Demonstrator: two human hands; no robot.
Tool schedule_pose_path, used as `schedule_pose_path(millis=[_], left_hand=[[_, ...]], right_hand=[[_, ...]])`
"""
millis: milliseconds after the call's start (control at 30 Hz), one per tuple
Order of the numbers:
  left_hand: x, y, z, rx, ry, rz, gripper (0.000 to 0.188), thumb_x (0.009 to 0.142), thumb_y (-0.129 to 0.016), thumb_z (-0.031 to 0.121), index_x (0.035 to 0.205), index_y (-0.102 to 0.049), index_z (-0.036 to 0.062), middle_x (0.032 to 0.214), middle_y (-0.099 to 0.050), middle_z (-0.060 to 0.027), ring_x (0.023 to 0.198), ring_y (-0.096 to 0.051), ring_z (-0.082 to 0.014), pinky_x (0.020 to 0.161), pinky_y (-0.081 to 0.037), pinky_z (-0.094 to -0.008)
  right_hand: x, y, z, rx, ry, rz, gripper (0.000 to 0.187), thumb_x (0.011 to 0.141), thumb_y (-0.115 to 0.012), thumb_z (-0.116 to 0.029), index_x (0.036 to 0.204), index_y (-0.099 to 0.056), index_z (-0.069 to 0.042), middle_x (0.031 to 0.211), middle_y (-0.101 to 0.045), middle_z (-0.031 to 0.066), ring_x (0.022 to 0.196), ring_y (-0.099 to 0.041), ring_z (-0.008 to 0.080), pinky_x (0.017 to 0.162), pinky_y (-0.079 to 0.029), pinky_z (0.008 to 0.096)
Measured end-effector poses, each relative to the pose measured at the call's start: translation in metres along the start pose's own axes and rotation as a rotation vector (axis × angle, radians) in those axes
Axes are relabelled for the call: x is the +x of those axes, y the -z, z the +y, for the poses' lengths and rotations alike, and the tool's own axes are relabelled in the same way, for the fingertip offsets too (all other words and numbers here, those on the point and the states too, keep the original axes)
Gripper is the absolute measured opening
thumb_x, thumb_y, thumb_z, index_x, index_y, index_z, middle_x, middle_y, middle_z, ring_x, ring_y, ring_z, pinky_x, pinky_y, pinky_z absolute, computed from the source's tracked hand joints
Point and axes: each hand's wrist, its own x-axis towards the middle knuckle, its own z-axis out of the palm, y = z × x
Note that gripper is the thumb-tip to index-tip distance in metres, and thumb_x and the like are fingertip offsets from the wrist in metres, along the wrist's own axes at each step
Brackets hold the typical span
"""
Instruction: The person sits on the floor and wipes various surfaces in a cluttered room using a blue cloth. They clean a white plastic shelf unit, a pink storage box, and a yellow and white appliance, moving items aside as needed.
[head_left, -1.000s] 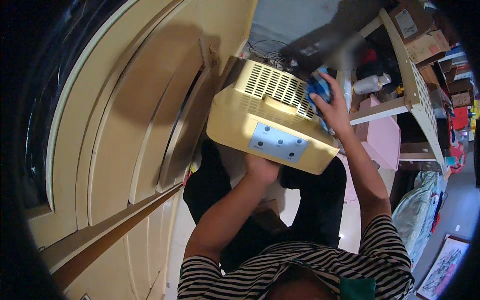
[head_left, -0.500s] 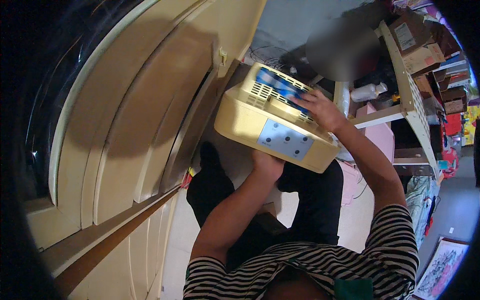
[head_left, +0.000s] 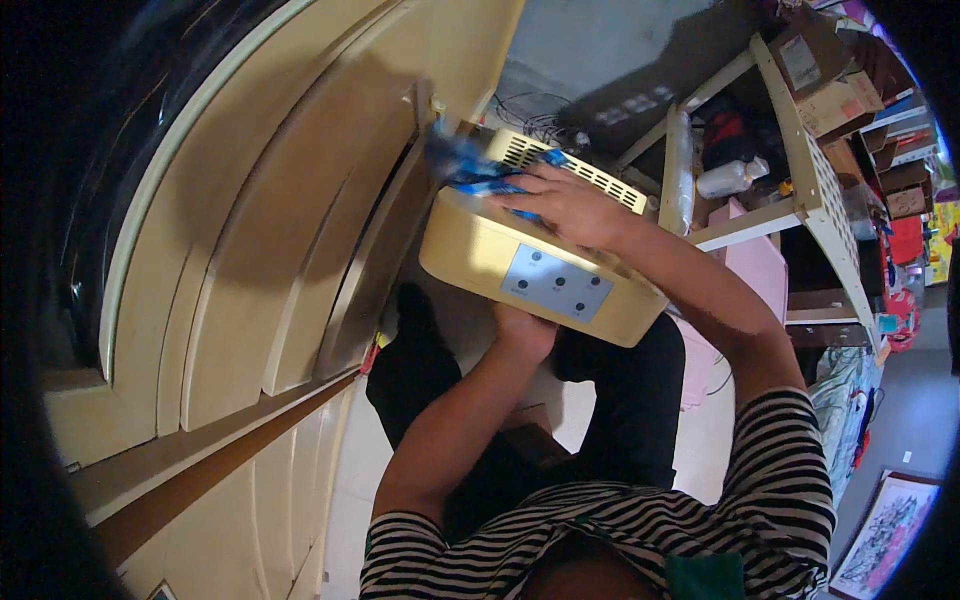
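A cream plastic box-shaped appliance (head_left: pixel 462 240) with a slotted top is held up in front of me, tilted down to the right. On its near side sits a grey panel (head_left: pixel 548 275) with several round dark buttons. My left hand (head_left: pixel 525 330) supports it from below, gripping the lower edge; most of those fingers are hidden underneath. Across the top lies my right hand (head_left: pixel 575 207), closed over a blue-and-white cloth (head_left: pixel 465 165). The cloth bunches past the top's left end and is partly smeared by motion.
A cream panelled door (head_left: pixel 270 230) stands close on the left. To the right, a cream shelf frame (head_left: pixel 790 130) carries cardboard boxes (head_left: pixel 835 105) and a white bottle (head_left: pixel 733 178). Loose cables (head_left: pixel 540 125) lie by the far wall. My legs (head_left: pixel 630 410) are below the appliance.
My right hand has slid the cloth leftward along the appliance's top, from its right part toward the left end. The appliance has shifted slightly left, still held from beneath by my left hand.
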Motion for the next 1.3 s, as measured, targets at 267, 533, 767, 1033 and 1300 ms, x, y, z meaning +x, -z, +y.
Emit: schedule_pose_path(millis=[267,533,767,1033,1300], left_hand=[[-0.007,0.007,0.005,0.081,-0.023,-0.036,0.046,0.097,-0.04,0.046,0.127,-0.052,0.0142,0.125,-0.055,-0.0069,0.117,-0.052,-0.0289,0.099,-0.044,-0.0491],[-0.005,-0.006,0.0,-0.05,0.01,-0.025,0.046,0.097,-0.04,0.048,0.126,-0.053,0.0149,0.124,-0.056,-0.0053,0.116,-0.053,-0.0264,0.097,-0.045,-0.0471],[-0.002,-0.01,0.002,-0.033,0.009,-0.062,0.056,0.093,-0.041,0.058,0.129,-0.052,0.0158,0.124,-0.056,-0.0036,0.116,-0.054,-0.0255,0.097,-0.045,-0.046],[-0.003,-0.001,0.003,0.013,-0.001,-0.008,0.059,0.093,-0.04,0.058,0.134,-0.048,0.0159,0.13,-0.053,-0.0058,0.121,-0.05,-0.0283,0.099,-0.043,-0.0507],[-0.001,-0.014,0.008,-0.013,0.029,-0.105,0.051,0.096,-0.041,0.05,0.131,-0.05,0.0132,0.126,-0.056,-0.0064,0.116,-0.054,-0.027,0.096,-0.046,-0.0471]], right_hand=[[0.05,-0.042,0.039,-0.194,-0.099,0.035,0.055,0.077,-0.061,-0.006,0.128,-0.061,-0.027,0.13,-0.057,0.0027,0.115,-0.052,0.026,0.096,-0.043,0.0404],[-0.093,0.006,0.034,0.025,-0.317,-0.124,0.056,0.072,-0.062,0.004,0.122,-0.065,-0.021,0.124,-0.058,0.0077,0.116,-0.051,0.0306,0.098,-0.045,0.0389],[-0.088,0.064,0.017,-0.395,-0.542,-0.191,0.05,0.074,-0.064,0.0,0.122,-0.063,-0.018,0.124,-0.058,0.0108,0.108,-0.056,0.0338,0.091,-0.05,0.0401],[0.039,-0.026,0.026,-0.082,-0.087,0.016,0.055,0.079,-0.059,-0.005,0.132,-0.057,-0.021,0.137,-0.052,0.0087,0.123,-0.048,0.0309,0.105,-0.037,0.0412],[0.01,-0.017,0.065,0.017,-0.543,0.13,0.054,0.085,-0.051,0.0,0.135,-0.054,-0.02,0.137,-0.051,0.0132,0.127,-0.047,0.0339,0.107,-0.038,0.0411]])
